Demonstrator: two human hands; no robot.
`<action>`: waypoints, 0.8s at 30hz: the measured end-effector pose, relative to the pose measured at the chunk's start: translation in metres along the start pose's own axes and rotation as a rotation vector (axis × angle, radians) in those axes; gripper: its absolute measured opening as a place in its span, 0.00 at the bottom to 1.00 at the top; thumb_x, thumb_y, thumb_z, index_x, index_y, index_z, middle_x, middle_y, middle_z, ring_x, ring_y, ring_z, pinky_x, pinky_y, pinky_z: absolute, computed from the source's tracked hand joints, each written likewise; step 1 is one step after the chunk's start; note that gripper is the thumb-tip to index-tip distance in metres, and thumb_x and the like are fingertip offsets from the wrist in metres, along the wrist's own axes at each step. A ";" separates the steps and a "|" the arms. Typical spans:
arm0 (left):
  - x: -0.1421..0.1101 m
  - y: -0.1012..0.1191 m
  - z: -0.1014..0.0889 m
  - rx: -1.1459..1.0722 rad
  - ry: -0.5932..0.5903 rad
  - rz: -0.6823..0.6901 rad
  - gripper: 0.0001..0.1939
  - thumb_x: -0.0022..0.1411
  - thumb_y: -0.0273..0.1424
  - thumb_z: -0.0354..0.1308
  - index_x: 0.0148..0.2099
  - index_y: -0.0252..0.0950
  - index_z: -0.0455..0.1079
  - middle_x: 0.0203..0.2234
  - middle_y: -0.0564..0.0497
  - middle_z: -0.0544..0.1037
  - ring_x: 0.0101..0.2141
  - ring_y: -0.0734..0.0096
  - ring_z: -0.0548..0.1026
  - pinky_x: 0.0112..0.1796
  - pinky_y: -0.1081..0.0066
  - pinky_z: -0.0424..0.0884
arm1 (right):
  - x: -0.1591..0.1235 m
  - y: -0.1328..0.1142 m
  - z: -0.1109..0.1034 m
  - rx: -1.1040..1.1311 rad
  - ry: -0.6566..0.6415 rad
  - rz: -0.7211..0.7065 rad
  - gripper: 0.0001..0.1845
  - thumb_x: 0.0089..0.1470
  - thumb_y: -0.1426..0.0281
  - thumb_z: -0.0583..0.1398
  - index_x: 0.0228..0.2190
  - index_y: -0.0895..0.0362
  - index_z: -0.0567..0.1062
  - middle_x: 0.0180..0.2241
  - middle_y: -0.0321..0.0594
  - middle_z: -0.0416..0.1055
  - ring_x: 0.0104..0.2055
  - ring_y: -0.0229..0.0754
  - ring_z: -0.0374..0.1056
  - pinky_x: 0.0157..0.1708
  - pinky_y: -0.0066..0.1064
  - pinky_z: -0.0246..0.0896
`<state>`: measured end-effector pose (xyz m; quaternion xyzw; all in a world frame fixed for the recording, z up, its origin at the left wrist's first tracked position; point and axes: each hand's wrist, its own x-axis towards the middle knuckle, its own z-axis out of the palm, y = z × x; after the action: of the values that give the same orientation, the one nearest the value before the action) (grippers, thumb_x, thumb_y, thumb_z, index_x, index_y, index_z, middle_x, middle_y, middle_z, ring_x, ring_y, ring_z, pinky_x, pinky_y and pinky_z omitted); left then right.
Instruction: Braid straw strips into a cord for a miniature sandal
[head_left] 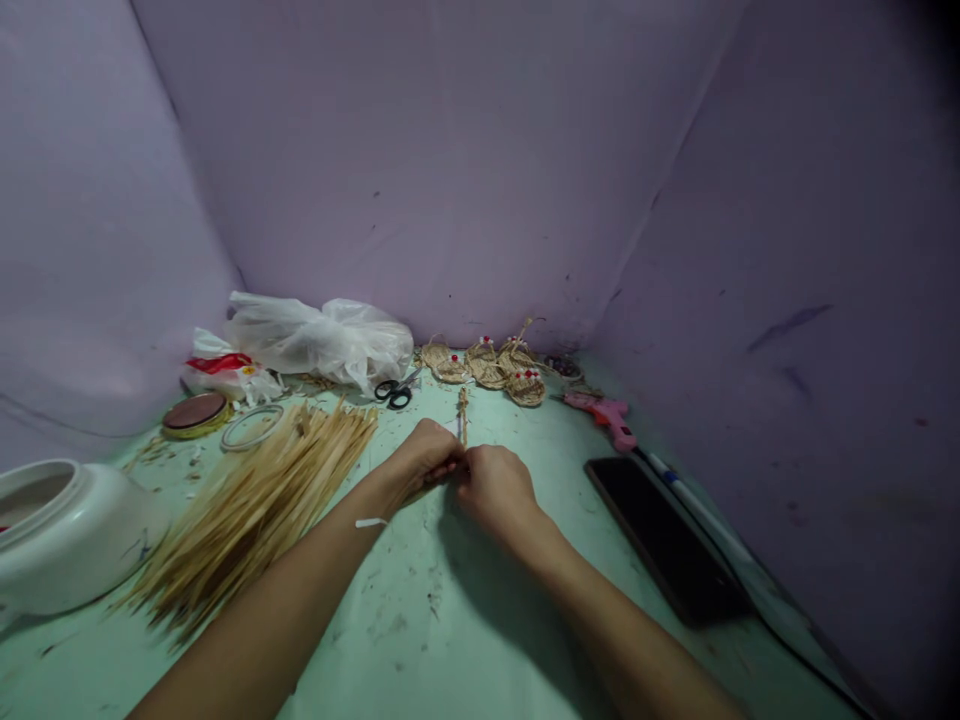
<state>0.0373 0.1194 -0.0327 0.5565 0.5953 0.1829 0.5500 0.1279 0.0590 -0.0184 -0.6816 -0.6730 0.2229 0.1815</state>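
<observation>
"Where the two fists meet, near the middle of the frame, what is being held?"

"A thin straw cord (463, 405) is held there. It is pinched by the closed left hand (431, 452), and the right hand (496, 485) is curled shut on it too. The fingertips are hidden, so the exact grip cannot be told."

"How much of the cord has been made?"

"A short part, poking up above the hands, looks twisted or braided already. Some loose straw (421, 492) can be seen under the left hand, so that bit seems not to be worked yet. How long the cord is cannot be told, as much of it is covered."

"Has anything else been made?"

"A few woven straw pieces (487, 370) are set by the wall, just above the middle of the frame. Red beads (525, 375) can be seen on them, so they look nearly or fully done."

"And what is left?"

"A big bundle of straw strips (255, 510) is spread on the table (405, 640), at the lower left. Those strips look unused. The pink glue gun (604, 412), at the right, is not being held, and neither are the scissors (397, 393)."
</observation>
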 end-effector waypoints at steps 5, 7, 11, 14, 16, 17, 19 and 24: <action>-0.002 0.003 -0.005 0.026 -0.027 0.026 0.06 0.37 0.23 0.51 0.15 0.33 0.56 0.03 0.59 0.54 0.08 0.83 0.51 0.12 0.78 0.43 | 0.008 0.010 -0.020 -0.106 0.009 0.007 0.09 0.38 0.73 0.56 0.23 0.58 0.76 0.23 0.46 0.72 0.26 0.43 0.66 0.22 0.28 0.48; -0.001 0.001 -0.007 0.020 -0.056 0.044 0.06 0.38 0.24 0.51 0.15 0.33 0.56 0.04 0.59 0.54 0.08 0.83 0.51 0.12 0.78 0.44 | 0.017 0.019 -0.026 0.018 0.079 0.040 0.09 0.39 0.72 0.55 0.23 0.58 0.76 0.22 0.43 0.72 0.26 0.40 0.64 0.23 0.27 0.49; 0.004 -0.003 -0.011 -0.020 -0.106 0.079 0.05 0.37 0.24 0.51 0.15 0.32 0.58 0.06 0.58 0.58 0.08 0.84 0.51 0.12 0.77 0.43 | 0.033 0.031 -0.019 0.553 0.030 0.184 0.08 0.38 0.75 0.55 0.24 0.61 0.73 0.21 0.40 0.69 0.24 0.36 0.62 0.23 0.25 0.51; 0.004 -0.002 -0.012 -0.024 -0.114 0.098 0.04 0.37 0.24 0.50 0.15 0.32 0.58 0.07 0.58 0.58 0.08 0.85 0.51 0.12 0.78 0.43 | 0.035 0.029 -0.006 0.772 -0.145 0.232 0.06 0.39 0.76 0.53 0.20 0.62 0.70 0.14 0.36 0.63 0.17 0.32 0.57 0.17 0.23 0.48; 0.004 -0.001 -0.012 -0.007 -0.120 0.100 0.04 0.38 0.24 0.50 0.16 0.32 0.59 0.07 0.58 0.57 0.09 0.85 0.51 0.12 0.78 0.43 | 0.034 0.028 0.000 0.797 -0.177 0.233 0.07 0.39 0.76 0.53 0.16 0.62 0.69 0.10 0.32 0.58 0.12 0.29 0.49 0.14 0.23 0.42; 0.004 -0.001 -0.011 0.010 -0.123 0.100 0.04 0.38 0.25 0.50 0.16 0.32 0.59 0.06 0.58 0.57 0.08 0.84 0.51 0.13 0.78 0.44 | 0.034 0.028 0.002 0.806 -0.181 0.236 0.07 0.38 0.76 0.53 0.14 0.62 0.68 0.09 0.31 0.55 0.11 0.28 0.45 0.13 0.23 0.38; 0.005 -0.002 -0.010 0.055 -0.121 0.115 0.03 0.38 0.25 0.50 0.16 0.32 0.60 0.06 0.58 0.57 0.09 0.84 0.52 0.13 0.78 0.45 | 0.035 0.030 0.004 0.807 -0.165 0.241 0.07 0.36 0.76 0.54 0.12 0.62 0.66 0.08 0.29 0.54 0.11 0.27 0.42 0.12 0.23 0.35; 0.012 -0.010 -0.015 0.224 -0.094 0.225 0.04 0.37 0.24 0.51 0.17 0.29 0.65 0.08 0.55 0.61 0.12 0.80 0.57 0.16 0.77 0.51 | 0.040 0.040 0.009 0.823 -0.128 0.251 0.04 0.32 0.76 0.55 0.12 0.60 0.64 0.08 0.28 0.55 0.11 0.27 0.45 0.12 0.23 0.36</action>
<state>0.0220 0.1324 -0.0414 0.6854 0.5193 0.1495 0.4880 0.1558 0.0973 -0.0502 -0.6137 -0.4497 0.5348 0.3677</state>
